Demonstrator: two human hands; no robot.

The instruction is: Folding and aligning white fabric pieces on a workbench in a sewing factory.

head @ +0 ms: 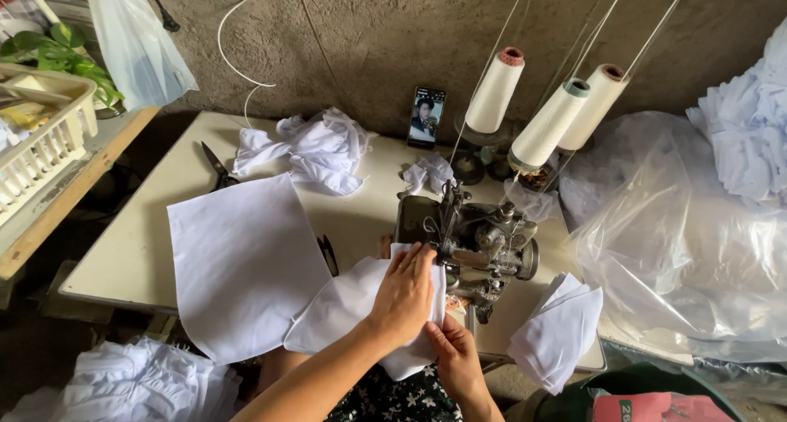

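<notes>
Counter (147,250): pale, against rough wall.
Left hand (403,295): pressed flat on white fabric (344,307) beside sewing machine (475,241).
Right hand (455,356): pinching fabric edge.

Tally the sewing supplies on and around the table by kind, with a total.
Thread cones: 3
Scissors: 1
Phone: 1
Sewing machine: 1
Flat white fabric piece lying left of the hands: 1
Total: 7

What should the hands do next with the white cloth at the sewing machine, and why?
Probably slide the white cloth a little further into the sewing machine. The left hand lies flat on it right beside the machine, and the right hand pinches its near edge, so it looks lined up for stitching.
</notes>
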